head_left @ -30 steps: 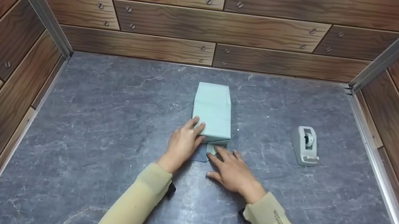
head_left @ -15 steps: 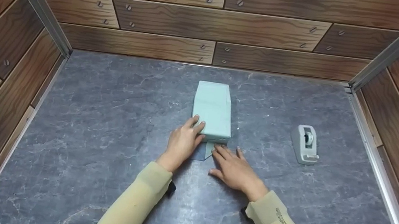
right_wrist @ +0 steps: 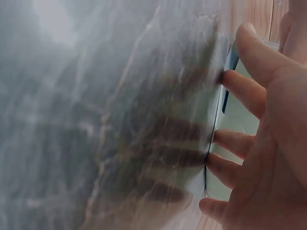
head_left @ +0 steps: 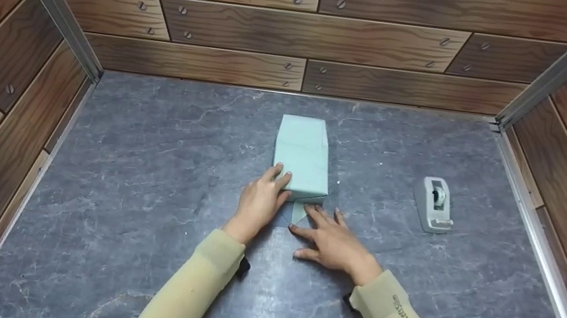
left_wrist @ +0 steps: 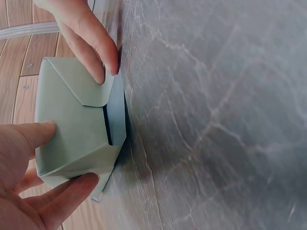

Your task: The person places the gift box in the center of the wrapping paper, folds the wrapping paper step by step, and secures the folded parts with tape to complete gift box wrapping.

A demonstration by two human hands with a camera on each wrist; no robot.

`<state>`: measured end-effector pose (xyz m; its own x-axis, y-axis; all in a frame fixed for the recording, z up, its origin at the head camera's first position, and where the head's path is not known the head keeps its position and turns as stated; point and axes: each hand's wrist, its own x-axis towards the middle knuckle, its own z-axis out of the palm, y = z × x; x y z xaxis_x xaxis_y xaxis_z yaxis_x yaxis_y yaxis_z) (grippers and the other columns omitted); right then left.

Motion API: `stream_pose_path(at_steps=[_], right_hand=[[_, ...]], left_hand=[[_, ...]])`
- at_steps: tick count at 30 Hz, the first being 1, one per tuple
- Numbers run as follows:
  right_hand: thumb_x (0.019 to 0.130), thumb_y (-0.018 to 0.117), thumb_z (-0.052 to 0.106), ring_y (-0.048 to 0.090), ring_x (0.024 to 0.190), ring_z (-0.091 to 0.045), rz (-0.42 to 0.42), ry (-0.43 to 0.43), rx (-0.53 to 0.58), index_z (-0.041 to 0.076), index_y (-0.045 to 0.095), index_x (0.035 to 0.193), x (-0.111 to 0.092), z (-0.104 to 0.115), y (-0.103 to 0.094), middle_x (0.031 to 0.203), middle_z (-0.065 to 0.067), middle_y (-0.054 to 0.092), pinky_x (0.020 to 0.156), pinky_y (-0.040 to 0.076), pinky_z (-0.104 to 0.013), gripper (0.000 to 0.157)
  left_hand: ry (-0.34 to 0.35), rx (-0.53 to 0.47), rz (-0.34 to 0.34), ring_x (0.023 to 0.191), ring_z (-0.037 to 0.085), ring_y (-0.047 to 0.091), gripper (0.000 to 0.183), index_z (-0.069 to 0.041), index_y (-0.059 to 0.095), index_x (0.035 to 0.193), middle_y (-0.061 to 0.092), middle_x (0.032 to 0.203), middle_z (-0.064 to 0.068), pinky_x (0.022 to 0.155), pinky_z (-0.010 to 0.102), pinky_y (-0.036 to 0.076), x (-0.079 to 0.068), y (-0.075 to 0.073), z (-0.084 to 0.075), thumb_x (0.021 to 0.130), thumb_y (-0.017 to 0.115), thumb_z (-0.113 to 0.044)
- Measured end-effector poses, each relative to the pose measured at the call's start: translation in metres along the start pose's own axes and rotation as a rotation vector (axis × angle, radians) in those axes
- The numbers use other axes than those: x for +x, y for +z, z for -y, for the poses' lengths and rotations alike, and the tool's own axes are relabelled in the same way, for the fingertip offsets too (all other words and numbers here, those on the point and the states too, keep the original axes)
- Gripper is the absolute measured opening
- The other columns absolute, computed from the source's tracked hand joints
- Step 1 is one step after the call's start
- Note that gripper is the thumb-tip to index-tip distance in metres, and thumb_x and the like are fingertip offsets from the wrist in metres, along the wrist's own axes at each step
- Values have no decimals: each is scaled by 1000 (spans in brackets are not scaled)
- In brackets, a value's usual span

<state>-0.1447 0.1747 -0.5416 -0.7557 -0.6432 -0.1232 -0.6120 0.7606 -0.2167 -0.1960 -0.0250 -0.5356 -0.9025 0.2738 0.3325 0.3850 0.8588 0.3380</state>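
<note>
A box wrapped in pale green paper [head_left: 302, 153] lies on the grey marbled table, its near end towards me. My left hand [head_left: 260, 200] grips its near left corner, two fingertips on top. In the left wrist view the thumb [left_wrist: 41, 132] presses on the end face, the other fingers against an adjoining side. A folded paper flap [head_left: 299, 213] with a slanted edge sticks out low from the near end, over a blue-grey layer. My right hand [head_left: 335, 242] has its fingers spread, fingertips at the flap's right edge and the index fingertip at its near point.
A light grey tape dispenser [head_left: 436, 206] holding a roll stands on the table [head_left: 151, 163] to the right. Wood-patterned panels [head_left: 310, 36] with metal edge strips enclose the table at the back and both sides.
The flap has gone from partly raised to lying flatter with a slanted edge. My right fingers drew back right, then the index finger reached to the flap's near point. The left hand stays put.
</note>
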Motion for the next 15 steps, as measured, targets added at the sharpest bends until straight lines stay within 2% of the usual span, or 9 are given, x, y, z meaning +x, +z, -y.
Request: stream_pose_path(at_steps=[8,11,15], right_hand=[[80,59,54,22,131,-38,-27,-10,84,28,49,132,-3,1,1,145,-19,25,97,12,-66,59],[80,59,54,22,131,-35,-29,1,100,26,44,136,-3,0,2,145,-16,25,98,12,-65,65],[80,60,53,23,132,-32,-29,28,121,17,35,142,-3,-2,2,146,-13,26,99,12,-63,77]], left_hand=[[22,-10,-28,86,30,62,39,-16,61,122,48,130,9,64,42,51,1,2,1,85,65,-30],[28,-12,-37,84,29,62,39,-16,61,121,49,129,10,63,41,51,1,2,1,84,65,-29],[29,-10,-43,85,30,62,39,-16,61,120,49,129,10,64,41,50,1,2,1,84,66,-29]])
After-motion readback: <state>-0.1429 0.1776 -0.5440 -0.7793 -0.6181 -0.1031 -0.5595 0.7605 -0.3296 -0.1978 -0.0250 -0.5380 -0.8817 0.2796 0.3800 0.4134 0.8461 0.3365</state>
